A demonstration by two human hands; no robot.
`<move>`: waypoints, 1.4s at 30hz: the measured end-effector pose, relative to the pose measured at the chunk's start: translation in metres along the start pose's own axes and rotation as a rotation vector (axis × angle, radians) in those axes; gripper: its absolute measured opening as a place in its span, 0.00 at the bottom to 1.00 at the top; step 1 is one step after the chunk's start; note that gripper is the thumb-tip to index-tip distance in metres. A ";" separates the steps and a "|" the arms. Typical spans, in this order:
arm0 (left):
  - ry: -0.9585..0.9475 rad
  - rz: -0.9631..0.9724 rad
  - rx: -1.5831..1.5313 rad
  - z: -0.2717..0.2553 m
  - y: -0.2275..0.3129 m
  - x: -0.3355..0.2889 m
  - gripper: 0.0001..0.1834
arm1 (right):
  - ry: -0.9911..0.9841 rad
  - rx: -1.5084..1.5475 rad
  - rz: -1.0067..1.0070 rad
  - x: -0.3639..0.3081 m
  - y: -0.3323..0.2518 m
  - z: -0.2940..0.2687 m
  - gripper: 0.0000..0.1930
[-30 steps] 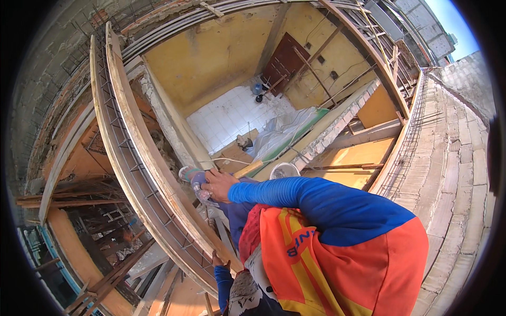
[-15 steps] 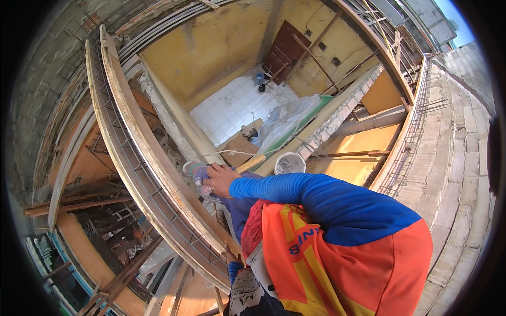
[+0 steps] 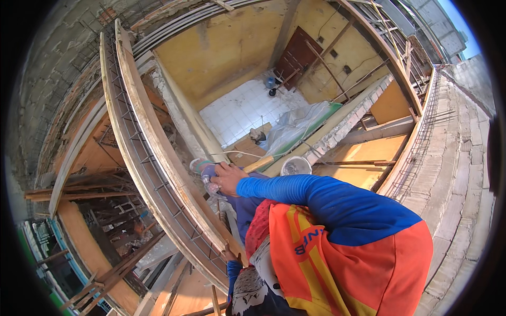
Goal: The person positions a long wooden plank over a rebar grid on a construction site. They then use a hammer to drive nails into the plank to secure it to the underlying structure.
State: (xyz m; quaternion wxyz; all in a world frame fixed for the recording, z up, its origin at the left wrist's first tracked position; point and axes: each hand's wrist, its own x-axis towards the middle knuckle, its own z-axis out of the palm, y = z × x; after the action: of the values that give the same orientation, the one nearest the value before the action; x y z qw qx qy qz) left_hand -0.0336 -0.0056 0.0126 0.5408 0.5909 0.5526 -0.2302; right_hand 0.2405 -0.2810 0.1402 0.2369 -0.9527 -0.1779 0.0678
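Bright daylight reaches you from the open air, a wedge of blue sky [image 3: 459, 23] showing at upper right, as your orange shirt [image 3: 363, 274] glows and your right hand [image 3: 227, 179] stays readable. White floor tiles [image 3: 226, 124] gleam pale below you, while sunlight and dark shadow stripe the yellow-orange panel [image 3: 363, 152]. Gloom gathers around the timbers [image 3: 126, 266] at your lower left. The fisheye lens bows your long boards [image 3: 145, 118] into arcs; black rings the frame, and the grey wall [image 3: 42, 105] turns soft near its left rim.
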 end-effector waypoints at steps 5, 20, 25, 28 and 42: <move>0.052 0.067 0.042 0.005 0.009 -0.011 0.34 | -0.009 0.006 0.020 -0.002 -0.002 -0.001 0.22; -0.169 -0.159 -0.102 -0.015 -0.022 0.033 0.59 | 0.052 -0.006 0.019 -0.003 -0.004 0.005 0.21; -0.073 -0.172 -0.103 -0.013 -0.031 0.036 0.58 | 0.048 0.014 0.023 -0.003 -0.007 0.007 0.21; -0.081 -0.169 -0.111 -0.011 -0.025 0.029 0.55 | 0.060 0.011 0.012 -0.002 -0.009 0.008 0.21; 0.054 -0.180 0.133 -0.010 -0.019 0.015 0.59 | -0.023 -0.006 -0.021 0.009 -0.021 0.002 0.21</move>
State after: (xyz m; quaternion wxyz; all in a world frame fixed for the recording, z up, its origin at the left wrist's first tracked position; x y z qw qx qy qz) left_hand -0.0499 0.0056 -0.0050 0.4625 0.5796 0.6013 -0.2977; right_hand 0.2426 -0.2596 0.1481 0.2326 -0.9507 -0.1908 0.0757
